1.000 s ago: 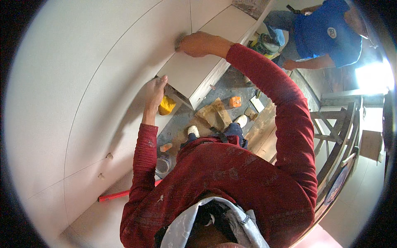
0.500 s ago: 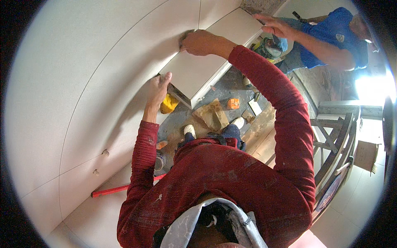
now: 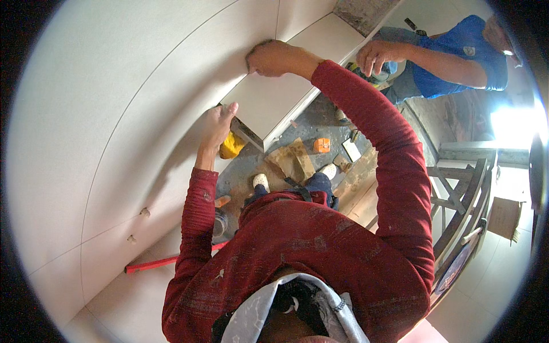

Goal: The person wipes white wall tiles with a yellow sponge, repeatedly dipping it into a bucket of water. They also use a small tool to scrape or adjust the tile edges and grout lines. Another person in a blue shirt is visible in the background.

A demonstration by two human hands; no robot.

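My left hand (image 3: 217, 126) is against the pale wall tiles (image 3: 137, 137), at the near end of a tiled ledge (image 3: 260, 103). Its thumb stands up apart from the fingers, which are partly hidden. Further along, my right hand (image 3: 275, 58) rests where the ledge meets the wall. The fingers there are curled in toward the wall, and what they hold, if anything, is hidden. Thin dark joints run between the large tiles. Below the left hand, beside the ledge's open end, lies a yellow bundle (image 3: 231, 145).
A co-worker in a blue shirt (image 3: 457, 63) is beyond the ledge at right. Cardboard (image 3: 291, 160), an orange box (image 3: 321, 145) and a white flat piece (image 3: 351, 150) lie on the floor. A red bar (image 3: 151, 264) lies at left; a wooden frame (image 3: 457, 200) stands right.
The co-worker's hand has drawn back from the ledge's far edge, and its fingers have curled. My own two hands stay almost in the same place.
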